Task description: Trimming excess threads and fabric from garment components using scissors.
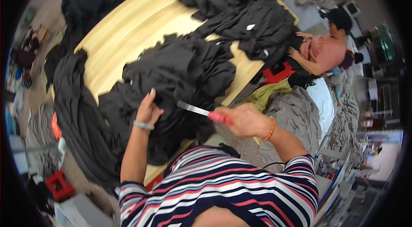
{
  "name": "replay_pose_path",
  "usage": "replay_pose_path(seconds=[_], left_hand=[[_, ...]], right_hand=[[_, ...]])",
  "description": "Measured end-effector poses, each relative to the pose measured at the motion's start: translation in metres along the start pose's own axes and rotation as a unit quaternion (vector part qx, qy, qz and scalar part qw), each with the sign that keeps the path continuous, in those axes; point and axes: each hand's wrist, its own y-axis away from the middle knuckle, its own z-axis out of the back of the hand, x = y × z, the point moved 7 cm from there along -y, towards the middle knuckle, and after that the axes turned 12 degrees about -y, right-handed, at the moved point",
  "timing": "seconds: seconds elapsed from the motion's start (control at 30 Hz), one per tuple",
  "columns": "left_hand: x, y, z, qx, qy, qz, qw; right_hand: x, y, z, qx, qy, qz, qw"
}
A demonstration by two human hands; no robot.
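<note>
My left hand [148, 107] rests flat on a pile of black garments [171, 81] heaped on a pale wooden table [128, 34]; its fingers are spread and press the cloth down. My right hand [244, 119] grips a small cutting tool with a red handle [219, 117] and a flat metal blade [191, 107]. The blade points left toward my left hand, just above the black cloth. A silver bracelet sits on my left wrist, an orange one on my right.
More black garments [240, 8] lie across the far end of the table and hang off its left edge [75, 111]. Another person in a pink top [326, 51] leans at the table's right side. Grey cloth [296, 115] is piled on the floor to the right. A red stool [58, 184] stands lower left.
</note>
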Motion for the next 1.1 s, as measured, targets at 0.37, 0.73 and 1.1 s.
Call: replay_pose_path(seconds=[0.37, 0.73, 1.1], left_hand=[[-0.019, 0.012, -0.029, -0.005, 0.135, 0.008, 0.991], [-0.027, 0.020, -0.033, 0.004, 0.081, -0.036, 0.996], [-0.131, 0.074, -0.243, 0.258, -0.254, -0.358, 0.861]], right_hand=[[0.004, -0.009, -0.008, 0.051, 0.024, 0.038, 0.998], [-0.009, -0.029, -0.018, 0.066, 0.002, 0.103, 0.992], [-0.048, -0.120, -0.016, -0.305, 0.006, 0.426, 0.852]])
